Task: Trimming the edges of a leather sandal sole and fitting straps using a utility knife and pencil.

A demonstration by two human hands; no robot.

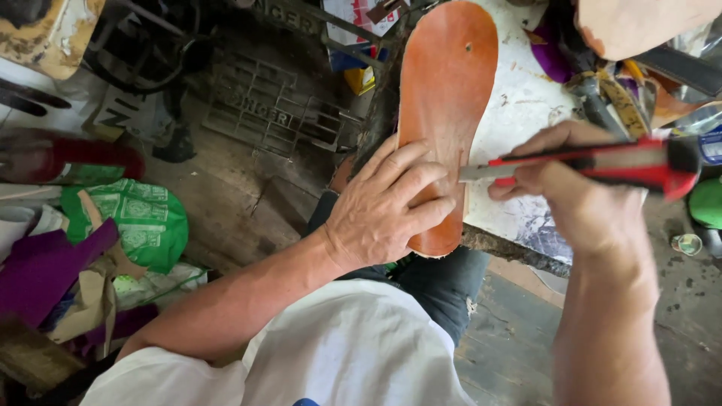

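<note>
An orange-brown sole-shaped leather piece (447, 83) lies lengthwise on a worn white work board (519, 113). My left hand (391, 207) presses flat on the heel end of the sole, fingers spread. My right hand (560, 184) grips a red and black utility knife (602, 164). Its blade tip touches the sole's right edge, just beside my left fingertips.
A cast-iron sewing machine treadle (274, 113) stands on the floor at the left. Green bags (139, 218), purple scraps (45, 263) and cardboard pile at the far left. Tools and leather pieces (639, 26) crowd the board's right end. My knee (444, 278) is under the board.
</note>
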